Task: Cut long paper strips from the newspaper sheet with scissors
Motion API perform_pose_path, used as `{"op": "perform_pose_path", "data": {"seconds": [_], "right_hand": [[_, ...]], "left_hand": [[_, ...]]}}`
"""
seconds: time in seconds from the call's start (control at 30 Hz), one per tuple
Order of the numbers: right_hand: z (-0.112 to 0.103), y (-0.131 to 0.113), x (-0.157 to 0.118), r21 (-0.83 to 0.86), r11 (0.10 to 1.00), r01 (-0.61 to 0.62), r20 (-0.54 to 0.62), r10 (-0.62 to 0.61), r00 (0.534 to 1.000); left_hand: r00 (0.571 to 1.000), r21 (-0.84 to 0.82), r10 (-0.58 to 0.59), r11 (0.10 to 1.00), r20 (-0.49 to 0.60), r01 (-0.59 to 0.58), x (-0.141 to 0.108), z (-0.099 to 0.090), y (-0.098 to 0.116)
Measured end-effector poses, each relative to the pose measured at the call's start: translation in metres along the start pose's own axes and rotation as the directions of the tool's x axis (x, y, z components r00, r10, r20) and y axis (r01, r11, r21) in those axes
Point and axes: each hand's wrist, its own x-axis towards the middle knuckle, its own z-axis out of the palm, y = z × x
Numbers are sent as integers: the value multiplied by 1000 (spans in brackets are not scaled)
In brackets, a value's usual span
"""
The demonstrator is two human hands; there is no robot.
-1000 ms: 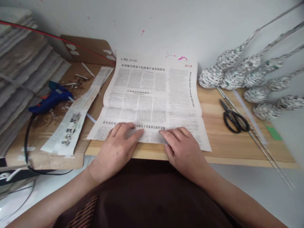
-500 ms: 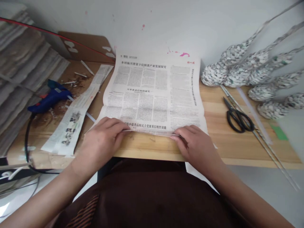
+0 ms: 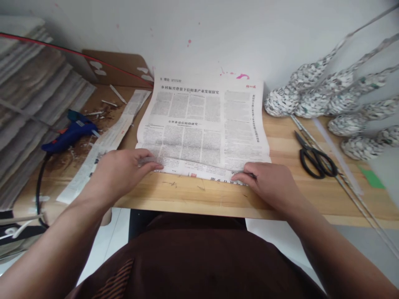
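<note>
A printed newspaper (image 3: 193,120) lies on the wooden table, its far part rising against the wall. Its near edge is folded over into a narrow strip, with the reverse print showing. My left hand (image 3: 124,168) pinches the left end of this folded strip between thumb and fingers. At the right end, my right hand (image 3: 264,178) grips the same strip, thumb towards the middle. Left of the newspaper is a long cut paper strip (image 3: 109,141), partly behind my left hand.
A blue glue gun (image 3: 70,133) and paper scraps lie at the left, beside stacked newspapers (image 3: 31,91). Black scissors (image 3: 316,160) and long thin rods (image 3: 358,199) lie at the right. Several woven paper pieces (image 3: 314,99) stand behind them. The table's front edge (image 3: 193,210) is near my body.
The newspaper's near edge has been folded over, away from me. My hands have moved slightly apart, still holding it. The view has shifted a little.
</note>
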Motion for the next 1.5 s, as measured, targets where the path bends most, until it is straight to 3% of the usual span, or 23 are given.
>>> {"op": "perform_pose_path", "data": {"seconds": [0.1,0.27,0.37,0.47,0.67,0.8,0.97,1.13,1.5], "right_hand": [[1,4,4,7,1000,5,1,-5,1000],[-3,14,-3,166,986,10,13,-13,1000],[-6,21,-13,205,979,13,-16,-10,1000],[-5,24,-17,135,990,34,-38,-29,999],[4,23,-7,-30,994,105,-24,-106,994],[8,23,-6,-62,993,96,-44,-99,994],[7,24,-5,-10,998,65,-23,-65,998],[6,24,-2,16,999,36,-25,-36,999],[3,22,2,-29,1000,12,16,-12,1000]], "left_hand": [[1000,30,9,1000,-25,-8,-2,2,-1],[999,-7,15,1000,-41,-15,-7,5,-2],[998,-62,-59,996,12,60,-8,5,-2],[993,-152,-99,983,59,107,-10,2,0],[992,-113,100,990,81,-90,-11,2,0],[979,-67,130,990,159,-121,-3,4,-2],[959,-79,51,996,279,-30,9,1,-5],[954,8,-91,996,285,93,11,-2,-12],[932,177,-150,980,329,95,13,-6,-4]]}}
